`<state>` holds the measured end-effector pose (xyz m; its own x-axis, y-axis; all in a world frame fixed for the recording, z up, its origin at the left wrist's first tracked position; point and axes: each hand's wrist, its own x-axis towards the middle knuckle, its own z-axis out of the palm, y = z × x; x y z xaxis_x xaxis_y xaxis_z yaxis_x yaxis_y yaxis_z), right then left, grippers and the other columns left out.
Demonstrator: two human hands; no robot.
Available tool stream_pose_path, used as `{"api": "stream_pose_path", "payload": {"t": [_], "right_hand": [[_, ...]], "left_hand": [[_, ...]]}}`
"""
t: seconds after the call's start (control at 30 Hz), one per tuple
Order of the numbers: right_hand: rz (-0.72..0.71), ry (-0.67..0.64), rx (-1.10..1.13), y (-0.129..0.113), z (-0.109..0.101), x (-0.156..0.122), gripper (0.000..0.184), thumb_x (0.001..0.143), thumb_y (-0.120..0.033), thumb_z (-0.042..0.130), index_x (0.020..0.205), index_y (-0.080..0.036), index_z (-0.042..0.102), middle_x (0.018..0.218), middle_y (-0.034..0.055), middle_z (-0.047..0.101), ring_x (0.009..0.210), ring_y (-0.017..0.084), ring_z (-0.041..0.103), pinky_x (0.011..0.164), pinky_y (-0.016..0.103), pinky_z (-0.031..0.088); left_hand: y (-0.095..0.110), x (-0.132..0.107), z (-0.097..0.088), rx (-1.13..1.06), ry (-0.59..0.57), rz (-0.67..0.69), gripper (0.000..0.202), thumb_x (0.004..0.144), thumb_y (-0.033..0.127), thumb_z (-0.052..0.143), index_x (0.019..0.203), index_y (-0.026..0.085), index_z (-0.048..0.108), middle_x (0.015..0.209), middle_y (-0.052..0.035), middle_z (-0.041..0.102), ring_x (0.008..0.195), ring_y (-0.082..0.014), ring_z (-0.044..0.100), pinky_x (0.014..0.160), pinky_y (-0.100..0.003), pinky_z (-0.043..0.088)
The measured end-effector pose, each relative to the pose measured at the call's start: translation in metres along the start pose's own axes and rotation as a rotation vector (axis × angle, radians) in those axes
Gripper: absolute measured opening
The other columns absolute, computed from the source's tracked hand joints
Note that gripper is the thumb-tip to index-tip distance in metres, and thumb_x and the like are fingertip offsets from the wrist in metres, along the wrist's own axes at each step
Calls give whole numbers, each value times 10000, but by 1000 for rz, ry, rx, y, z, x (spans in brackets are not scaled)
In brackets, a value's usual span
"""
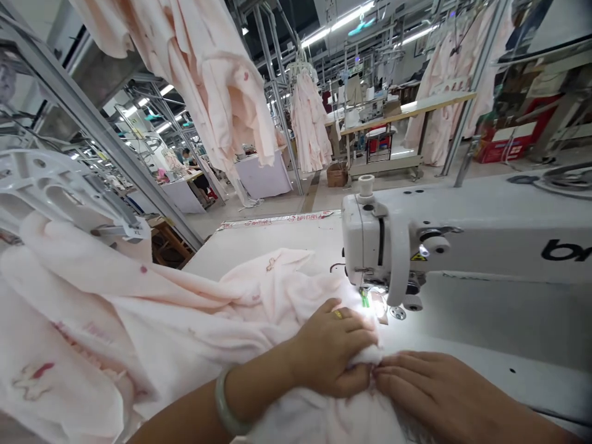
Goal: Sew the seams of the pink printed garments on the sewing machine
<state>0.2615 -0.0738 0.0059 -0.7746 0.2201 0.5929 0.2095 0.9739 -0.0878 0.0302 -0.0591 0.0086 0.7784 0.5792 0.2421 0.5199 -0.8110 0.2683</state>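
Note:
A pale pink garment [250, 320] with small embroidered figures spreads from the left over the machine bed, its edge close to the presser foot. Just in front of the lit needle area of a white sewing machine [377, 240], my left hand [335, 348] curls its fingers and thumb on the cloth. It wears a ring and a pale bangle. My right hand [428, 385] meets the left thumb at the garment's edge, fingers together and pinching the cloth. Its thumb is hidden. A bright lamp washes out the stitching spot, so the needle tip cannot be made out.
At left, a white clamp hanger [65, 188] holds part of the garment. More pink garments [208, 80] hang overhead and farther back [311, 120]. A metal post [106, 132] slants past the table's left corner. Behind stand other worktables [402, 114] and a red crate [502, 145].

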Motion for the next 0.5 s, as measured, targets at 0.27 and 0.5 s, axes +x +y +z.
{"api": "stream_pose_path", "payload": {"t": [0.27,0.5], "right_hand": [[30,52,-151,16,5,-4,383,958,6,410,1203,-152,657,1193,88,760,1085,179,713,1000,320,548],[-115,-52,-44,-7,7,-1,349,1028,-75,365,1124,-138,695,945,101,754,870,221,681,891,379,539]], "left_hand": [[-36,26,-17,50,-76,-2,358,852,329,598,1165,173,675,1107,-110,690,1015,-237,647,1045,-380,448],[32,1,-31,48,40,-269,561,880,322,644,1396,164,493,1351,-150,601,1297,-312,529,1155,-494,394]]}}
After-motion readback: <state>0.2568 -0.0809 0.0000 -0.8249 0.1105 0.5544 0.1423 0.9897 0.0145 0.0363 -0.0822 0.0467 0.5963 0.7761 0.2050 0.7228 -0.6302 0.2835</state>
